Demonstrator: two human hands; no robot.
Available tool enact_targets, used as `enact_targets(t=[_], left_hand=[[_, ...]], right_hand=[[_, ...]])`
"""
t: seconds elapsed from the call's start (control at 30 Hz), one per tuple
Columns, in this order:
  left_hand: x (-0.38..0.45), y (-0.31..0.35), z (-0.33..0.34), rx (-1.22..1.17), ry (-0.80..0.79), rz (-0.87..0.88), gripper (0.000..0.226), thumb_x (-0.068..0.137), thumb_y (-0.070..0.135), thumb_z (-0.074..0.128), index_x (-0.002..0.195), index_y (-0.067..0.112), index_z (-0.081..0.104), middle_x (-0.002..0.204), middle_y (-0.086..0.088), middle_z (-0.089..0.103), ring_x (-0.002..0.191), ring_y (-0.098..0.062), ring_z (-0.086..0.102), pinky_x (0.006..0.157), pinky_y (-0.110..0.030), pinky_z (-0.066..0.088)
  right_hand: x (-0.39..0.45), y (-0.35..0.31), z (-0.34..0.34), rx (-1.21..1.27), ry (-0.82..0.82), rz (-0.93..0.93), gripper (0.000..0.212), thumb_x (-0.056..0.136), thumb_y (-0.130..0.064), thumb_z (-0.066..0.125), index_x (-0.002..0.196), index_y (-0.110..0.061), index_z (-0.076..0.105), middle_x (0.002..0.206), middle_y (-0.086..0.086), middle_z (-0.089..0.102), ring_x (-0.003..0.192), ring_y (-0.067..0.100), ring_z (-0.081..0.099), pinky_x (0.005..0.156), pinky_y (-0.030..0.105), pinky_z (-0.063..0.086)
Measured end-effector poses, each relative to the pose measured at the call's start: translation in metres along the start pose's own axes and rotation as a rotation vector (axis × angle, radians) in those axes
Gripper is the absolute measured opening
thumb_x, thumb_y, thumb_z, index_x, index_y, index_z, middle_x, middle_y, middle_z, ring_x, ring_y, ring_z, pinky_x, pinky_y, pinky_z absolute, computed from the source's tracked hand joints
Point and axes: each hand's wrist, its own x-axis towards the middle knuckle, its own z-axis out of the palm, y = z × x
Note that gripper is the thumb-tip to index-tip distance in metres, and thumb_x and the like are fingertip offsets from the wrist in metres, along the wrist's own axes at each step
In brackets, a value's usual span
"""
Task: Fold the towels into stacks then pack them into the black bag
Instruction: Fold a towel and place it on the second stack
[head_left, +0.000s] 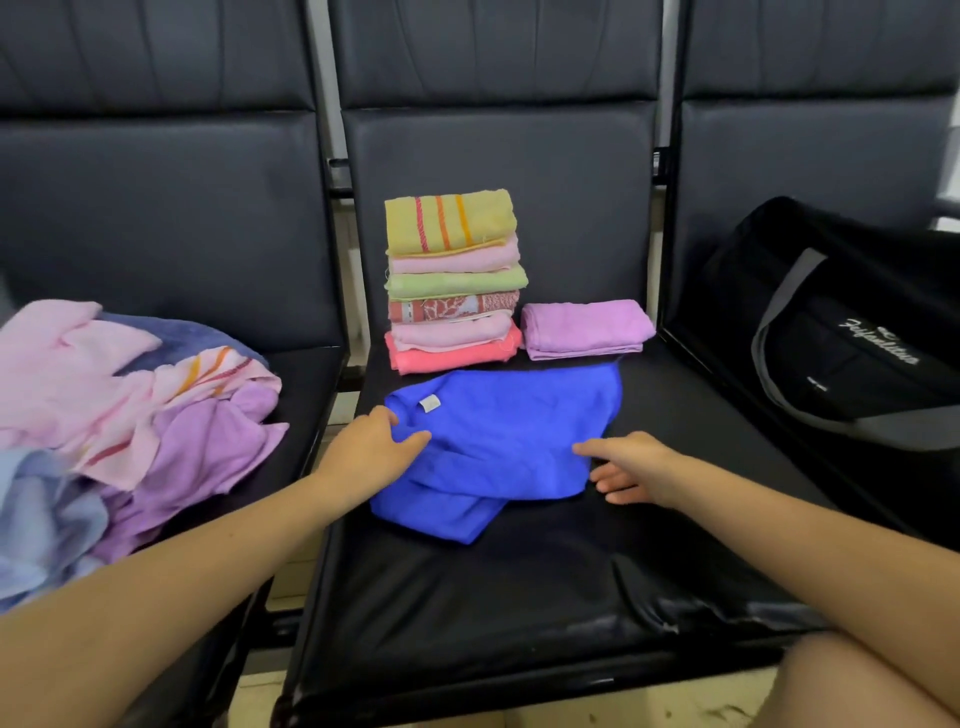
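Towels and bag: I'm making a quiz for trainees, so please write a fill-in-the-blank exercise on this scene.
1. Both hands, left hand and right hand, touch the ____ towel.
2. The top towel of the stack is ____ with stripes.
3. Right of the stack lies one folded ____ towel.
4. The black bag sits on the seat to the person's ____.

Missing words: blue; yellow; purple; right

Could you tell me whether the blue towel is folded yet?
Only partly: the blue towel lies rumpled, one layer doubled unevenly, unlike the neat stack behind.
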Motion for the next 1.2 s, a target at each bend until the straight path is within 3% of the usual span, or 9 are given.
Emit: enact_targets(t=[0.2,0.3,0.43,0.53,0.67,0.8,0.9,1.1,1.2], left_hand=[[-0.026,-0.001,-0.007,0.25,-0.114,0.12,0.047,0.079,0.062,0.062,0.093,0.018,0.055,0.087,0.004,0.06,0.081,-0.015,0.057,0.07,-0.03,0.046],[-0.025,-0.001,-0.009,0.145,-0.116,0.141,0.049,0.085,0.046,0.063,0.059,0.015,0.036,0.059,0.0,0.038,0.056,-0.015,0.038,0.053,-0.029,0.028],[-0.013,-0.009,-0.011,-0.118,-0.046,0.036,0.041,0.09,0.038,0.06,0.066,0.012,0.039,0.066,-0.006,0.041,0.061,-0.017,0.037,0.057,-0.03,0.028],[-0.006,-0.012,-0.012,-0.199,-0.047,0.003,0.036,0.091,0.038,0.057,0.072,0.01,0.045,0.072,-0.008,0.048,0.065,-0.018,0.042,0.059,-0.03,0.03],[-0.004,-0.016,-0.01,-0.212,-0.044,0.007,0.034,0.092,0.037,0.057,0.073,0.01,0.047,0.073,-0.008,0.05,0.066,-0.017,0.044,0.06,-0.03,0.033],[-0.011,-0.02,-0.005,-0.174,-0.031,0.085,0.037,0.09,0.036,0.059,0.071,0.009,0.044,0.07,-0.007,0.045,0.063,-0.016,0.04,0.06,-0.031,0.032],[-0.013,-0.02,-0.003,-0.155,-0.031,0.111,0.036,0.09,0.033,0.06,0.071,0.007,0.045,0.068,-0.006,0.045,0.061,-0.014,0.039,0.059,-0.03,0.032],[-0.008,-0.019,-0.007,-0.352,-0.053,0.031,0.019,0.091,0.026,0.061,0.096,0.009,0.064,0.094,-0.004,0.065,0.088,-0.018,0.06,0.078,-0.032,0.047],[-0.004,-0.016,-0.012,-0.637,-0.007,-0.1,0.008,0.09,0.022,0.062,0.097,0.019,0.066,0.104,0.001,0.065,0.099,-0.016,0.06,0.08,-0.027,0.046]], right_hand=[[-0.009,-0.003,0.017,-0.174,-0.164,-0.022,0.019,0.09,-0.022,0.063,0.076,-0.014,0.053,0.063,-0.001,0.051,0.05,0.009,0.045,0.044,0.017,0.038],[-0.009,-0.018,0.023,0.112,-0.171,-0.054,0.015,0.094,-0.021,0.056,0.081,-0.015,0.05,0.066,0.002,0.052,0.051,0.01,0.055,0.046,0.019,0.041],[-0.001,-0.042,0.031,0.539,-0.229,-0.195,0.019,0.101,-0.019,0.044,0.112,-0.01,0.056,0.097,0.009,0.064,0.09,0.02,0.064,0.07,0.027,0.051],[0.002,-0.035,0.04,0.262,-0.268,-0.304,0.02,0.098,-0.017,0.048,0.111,-0.01,0.061,0.105,0.007,0.065,0.102,0.019,0.06,0.078,0.027,0.052],[0.022,-0.01,0.045,-0.388,-0.135,-0.484,0.005,0.088,-0.018,0.067,0.083,-0.017,0.068,0.088,0.0,0.068,0.082,0.01,0.06,0.071,0.021,0.049],[0.032,-0.001,0.038,-0.461,-0.085,-0.576,0.025,0.076,-0.028,0.08,0.095,-0.023,0.065,0.083,-0.005,0.059,0.069,0.007,0.053,0.072,0.022,0.047],[0.03,0.006,0.037,-0.714,-0.114,-0.751,0.041,0.073,-0.033,0.082,0.108,-0.031,0.062,0.094,-0.011,0.051,0.084,0.009,0.051,0.083,0.019,0.044],[0.03,0.005,0.046,-0.909,-0.062,-0.936,0.016,0.084,-0.03,0.069,0.099,-0.024,0.067,0.097,-0.003,0.054,0.096,0.014,0.05,0.089,0.032,0.043],[0.02,-0.003,0.046,-0.816,0.009,-1.017,0.024,0.082,-0.039,0.057,0.089,-0.017,0.064,0.091,-0.005,0.053,0.089,0.015,0.048,0.084,0.026,0.04]])
